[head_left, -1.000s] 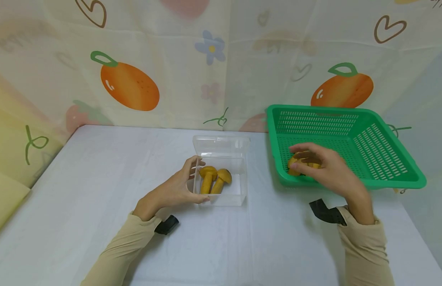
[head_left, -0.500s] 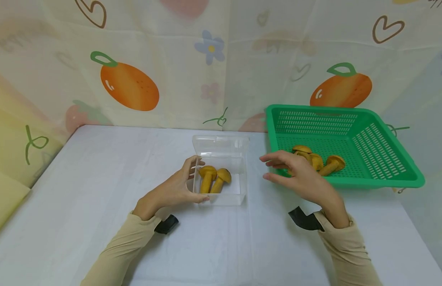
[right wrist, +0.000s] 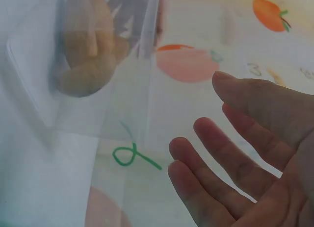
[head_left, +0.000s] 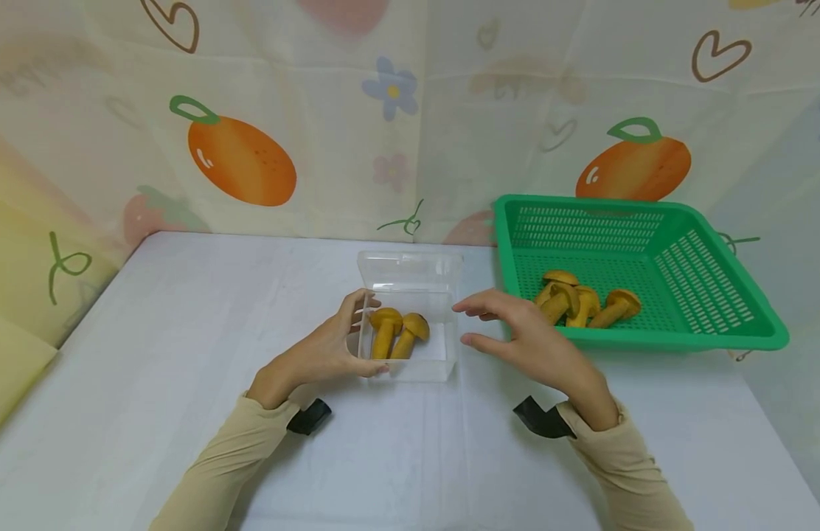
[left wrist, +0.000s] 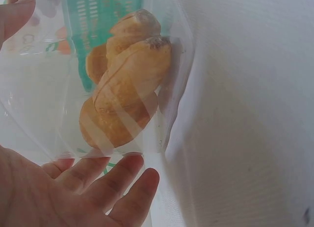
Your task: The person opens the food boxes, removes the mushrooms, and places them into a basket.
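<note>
In the head view a clear plastic box (head_left: 439, 371) stands on the table with its lid (head_left: 410, 271) raised at the back. Two yellow-brown mushrooms (head_left: 384, 333) lie side by side inside it, also seen through the wall as mushrooms (left wrist: 132, 75) in the left wrist view. My left hand (head_left: 320, 354) holds the box by its left end, thumb at the front and fingers toward the back. Just off the box's right side hovers my right hand (head_left: 532, 339), fingers spread and holding nothing; the right wrist view shows that hand (right wrist: 250, 153) apart from the box.
A green slotted basket (head_left: 705, 341) stands at the right rear of the table, with several more mushrooms (head_left: 619, 306) in its near left corner. Behind the table hangs a printed cloth (head_left: 330, 147). White cloth covers the table (head_left: 383, 457).
My right hand has come out of the basket and moved left to beside the box, uncovering the mushrooms there. My left hand and the box have stayed in place.
</note>
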The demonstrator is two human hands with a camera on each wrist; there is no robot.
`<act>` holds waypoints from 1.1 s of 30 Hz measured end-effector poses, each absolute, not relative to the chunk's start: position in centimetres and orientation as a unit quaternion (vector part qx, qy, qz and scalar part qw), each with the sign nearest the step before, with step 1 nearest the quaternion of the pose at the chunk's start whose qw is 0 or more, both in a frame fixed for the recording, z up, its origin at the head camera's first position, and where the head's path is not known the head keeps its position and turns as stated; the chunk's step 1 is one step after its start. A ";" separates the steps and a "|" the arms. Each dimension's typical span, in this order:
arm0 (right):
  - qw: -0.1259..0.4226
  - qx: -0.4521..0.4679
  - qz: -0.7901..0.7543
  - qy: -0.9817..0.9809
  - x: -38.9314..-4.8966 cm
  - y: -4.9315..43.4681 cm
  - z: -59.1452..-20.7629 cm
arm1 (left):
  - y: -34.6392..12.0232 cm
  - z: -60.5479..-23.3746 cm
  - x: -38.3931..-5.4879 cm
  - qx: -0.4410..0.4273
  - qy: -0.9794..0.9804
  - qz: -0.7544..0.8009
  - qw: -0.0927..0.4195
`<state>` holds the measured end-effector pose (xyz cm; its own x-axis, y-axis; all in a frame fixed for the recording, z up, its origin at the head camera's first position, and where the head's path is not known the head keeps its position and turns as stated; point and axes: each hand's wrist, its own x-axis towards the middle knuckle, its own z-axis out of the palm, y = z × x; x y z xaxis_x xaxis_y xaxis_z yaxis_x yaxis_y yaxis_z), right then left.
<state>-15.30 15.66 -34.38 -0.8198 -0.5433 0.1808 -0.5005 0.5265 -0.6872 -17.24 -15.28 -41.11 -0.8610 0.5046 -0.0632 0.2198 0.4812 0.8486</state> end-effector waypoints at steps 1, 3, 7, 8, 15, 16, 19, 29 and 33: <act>0.025 -0.304 -0.382 0.872 -15.3 15.5 -34.4 | -15.3 -41.1 -17.2 0.213 0.847 0.463 0.154; 0.019 -0.315 -0.378 0.871 -15.3 15.0 -34.6 | -15.4 -41.1 -17.2 0.213 0.848 0.460 0.152; 0.008 -0.345 -0.361 0.867 -15.3 14.0 -35.0 | -15.6 -41.2 -17.0 0.211 0.852 0.456 0.149; 0.005 -0.350 -0.354 0.867 -15.4 13.8 -35.1 | -15.6 -41.2 -17.0 0.211 0.852 0.455 0.149; 0.007 -0.355 -0.322 0.878 -15.7 12.4 -35.3 | -15.6 -41.3 -17.0 0.218 0.847 0.462 0.147; 0.010 -0.355 -0.317 0.879 -15.8 12.2 -35.4 | -15.6 -41.3 -17.0 0.219 0.846 0.463 0.146; 0.026 -0.355 -0.292 0.888 -16.1 11.5 -35.6 | -15.5 -41.2 -16.9 0.218 0.847 0.463 0.147; 0.061 -0.357 -0.224 0.905 -17.2 9.9 -36.0 | -15.3 -41.2 -17.1 0.217 0.851 0.453 0.151; 0.077 -0.348 -0.211 0.910 -17.6 9.5 -36.0 | -15.3 -41.1 -17.2 0.220 0.848 0.458 0.151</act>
<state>-17.60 9.48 -36.02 -0.7465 -0.6653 0.0062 -0.6003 0.6694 -0.4376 -17.16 -15.26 -41.12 -0.8575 0.5117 -0.0537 0.2354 0.4830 0.8434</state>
